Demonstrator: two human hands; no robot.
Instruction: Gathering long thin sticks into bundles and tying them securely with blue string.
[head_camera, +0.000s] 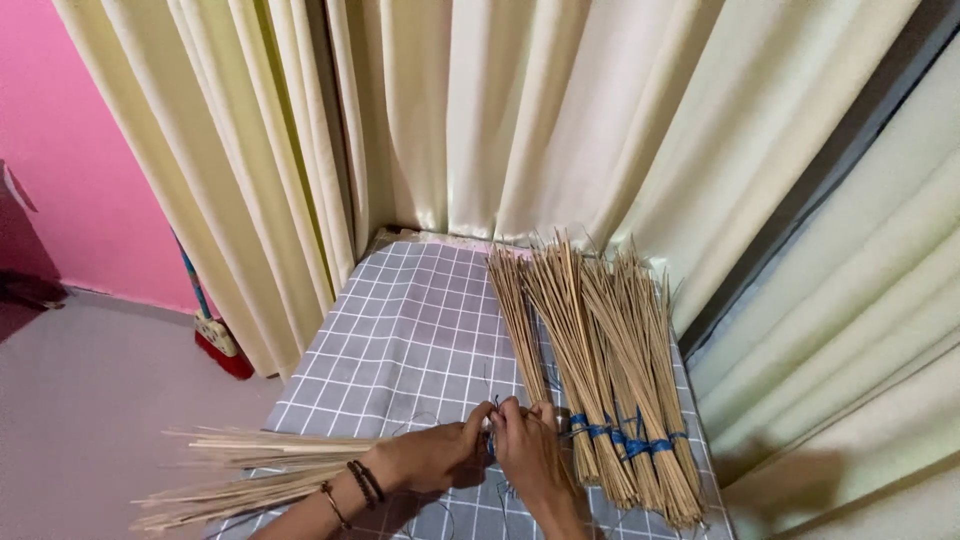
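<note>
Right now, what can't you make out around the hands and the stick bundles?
- Head view: what the fingertips pinch; the left hand and right hand cover it where they meet.
- Whether each grip is closed on the blue string: too small to tell.
- The tied stick bundles: near ends cut off by the bottom edge.
- The loose sticks: near end hidden behind the left forearm.
- The grid-patterned cloth: its support is hidden.

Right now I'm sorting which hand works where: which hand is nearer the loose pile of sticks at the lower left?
Left. The left hand sits just right of the loose pile of sticks, its forearm over them; the right hand is farther right, beside the tied bundles.
</note>
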